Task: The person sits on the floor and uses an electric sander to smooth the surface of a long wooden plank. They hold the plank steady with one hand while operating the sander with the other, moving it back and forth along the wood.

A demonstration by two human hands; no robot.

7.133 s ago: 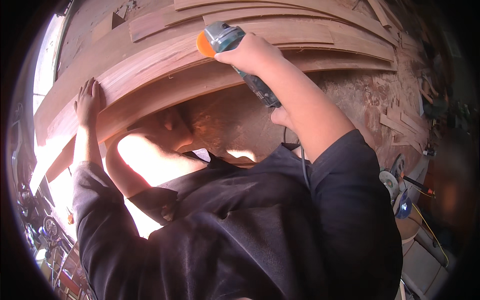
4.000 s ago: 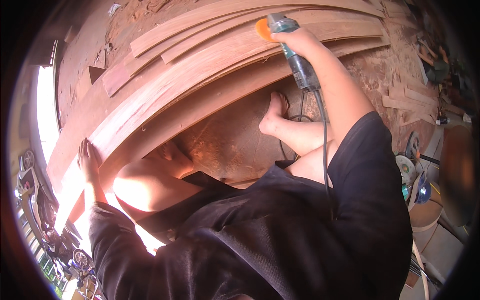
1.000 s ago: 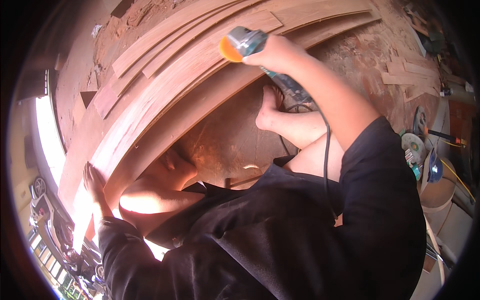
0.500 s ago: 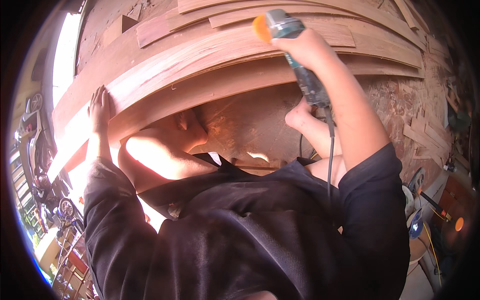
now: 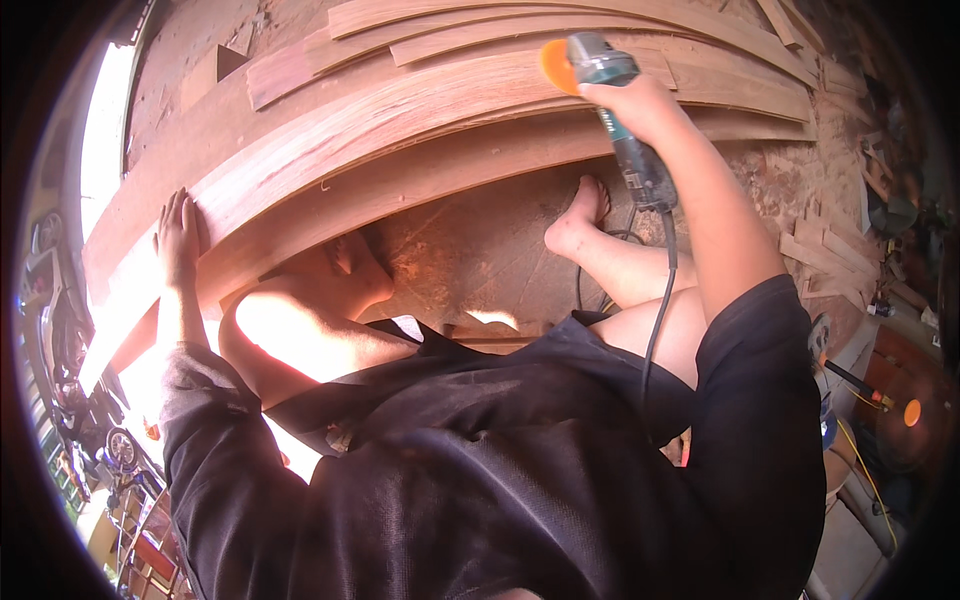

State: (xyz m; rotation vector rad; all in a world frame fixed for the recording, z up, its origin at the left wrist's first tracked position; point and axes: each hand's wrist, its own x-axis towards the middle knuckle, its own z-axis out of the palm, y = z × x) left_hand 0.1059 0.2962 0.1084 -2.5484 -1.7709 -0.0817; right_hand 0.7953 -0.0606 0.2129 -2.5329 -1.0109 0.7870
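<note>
A long pale wooden plank (image 5: 370, 125) lies across in front of me, its surface streaked by sanding or grain. My right hand (image 5: 645, 108) is wrapped round the head end of a teal and black angle grinder (image 5: 640, 168). The grinder's orange disc (image 5: 559, 67) is over the right part of the plank; I cannot tell whether it touches. My left hand (image 5: 178, 238) rests flat on the plank toward its bright left end, fingers stretched out. Below the plank's near edge shows another board (image 5: 440, 178).
Several thin boards (image 5: 480, 45) lie beyond the plank. The grinder's black cord (image 5: 665, 310) runs down past my right leg. My bare feet (image 5: 580, 215) are on the dusty floor. Wood offcuts (image 5: 835, 255) are piled at the right; motorbikes (image 5: 70, 370) stand at the far left.
My right hand has moved the grinder rightward along the plank and slightly nearer to me. The whole view has shifted a little. My left hand stays on the plank.
</note>
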